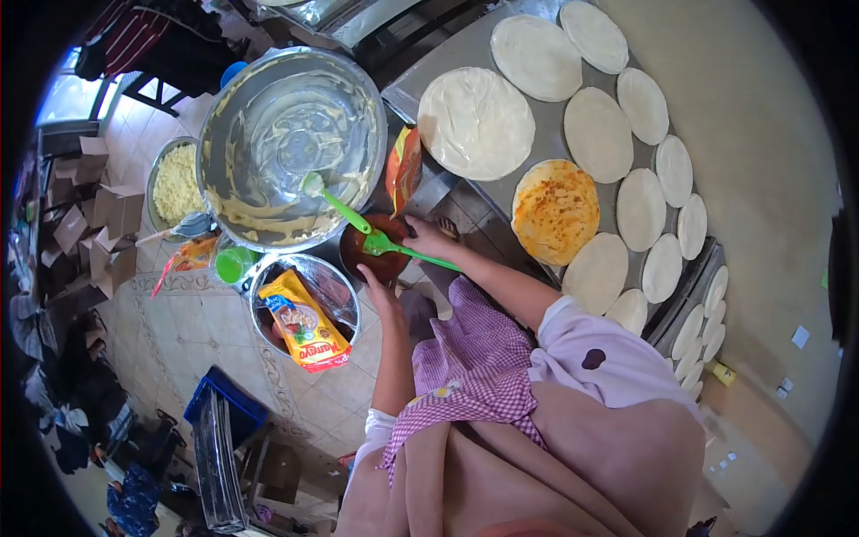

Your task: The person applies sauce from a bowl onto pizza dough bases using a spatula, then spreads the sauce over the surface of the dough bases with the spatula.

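Both hands are at a reddish-brown bowl (pixel 390 266) that has a green spatula (pixel 416 254) lying across it. My left hand (pixel 380 291) grips the bowl's near left rim, thumb over the edge. On the bowl's right side my right hand (pixel 429 240) has its fingers at the rim, above the spatula's handle. A second green spatula (pixel 344 211) with a whitish tip rests from the large metal basin (pixel 291 148) toward the bowl. To the right, an orange-red spread covers one flat round dough (pixel 555 212); another large round (pixel 476 123) has a glossy pale coating.
Many plain dough rounds (pixel 599 134) lie on the metal table at right. Left of the basin stands a bowl of yellow crumbles (pixel 177 183). A metal pot (pixel 349 336) below holds a yellow packet (pixel 302 322). Cardboard boxes (pixel 116 210) are at far left.
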Available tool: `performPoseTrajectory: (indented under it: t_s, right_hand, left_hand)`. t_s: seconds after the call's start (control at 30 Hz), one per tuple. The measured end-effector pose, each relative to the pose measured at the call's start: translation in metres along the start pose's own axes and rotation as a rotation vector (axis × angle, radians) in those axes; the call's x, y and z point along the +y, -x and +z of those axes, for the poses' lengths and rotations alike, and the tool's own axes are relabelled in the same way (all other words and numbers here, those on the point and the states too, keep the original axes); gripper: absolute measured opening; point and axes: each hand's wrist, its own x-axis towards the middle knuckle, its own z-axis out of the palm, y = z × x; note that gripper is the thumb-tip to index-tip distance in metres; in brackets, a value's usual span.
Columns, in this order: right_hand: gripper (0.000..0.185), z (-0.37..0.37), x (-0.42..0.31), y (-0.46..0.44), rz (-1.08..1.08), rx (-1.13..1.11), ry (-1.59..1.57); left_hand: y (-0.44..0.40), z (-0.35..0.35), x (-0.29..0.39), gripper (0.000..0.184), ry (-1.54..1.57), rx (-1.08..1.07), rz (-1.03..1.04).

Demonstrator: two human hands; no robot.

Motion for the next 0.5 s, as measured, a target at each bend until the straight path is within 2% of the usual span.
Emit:
performPoseTrajectory:
  t_s: [0.1,0.13,0.27,0.3,0.33,0.43,0.5]
  right_hand:
    - [0.065,0.0,0.007,0.022,-0.007,0.09,-0.001]
    - [0.065,0.0,0.01,0.032,-0.033,0.125,-0.028]
    - [0.063,-0.003,0.024,0.072,-0.006,0.153,-0.122]
    - [0.062,-0.007,0.029,0.08,-0.007,0.151,-0.139]
    - [0.061,-0.017,0.024,0.09,0.113,0.014,0.001]
    - [0.06,-0.049,-0.01,0.124,0.158,-0.207,-0.2]
    - [0.06,-0.072,-0.034,0.127,0.163,-0.075,-0.445]
  left_hand:
    - [0.03,0.003,0.011,0.069,-0.223,-0.119,0.14]
    - [0.036,0.0,0.011,0.056,-0.238,-0.119,0.186]
    - [0.053,-0.009,0.019,0.044,-0.173,-0.3,0.185]
    - [0.057,-0.011,0.022,0.046,-0.179,-0.343,0.162]
    - [0.06,-0.013,0.025,0.047,-0.185,-0.386,0.139]
    - [0.056,-0.032,0.027,0.048,-0.074,-0.44,0.022]
    - [0.061,-0.042,0.032,0.048,-0.027,-0.458,-0.024]
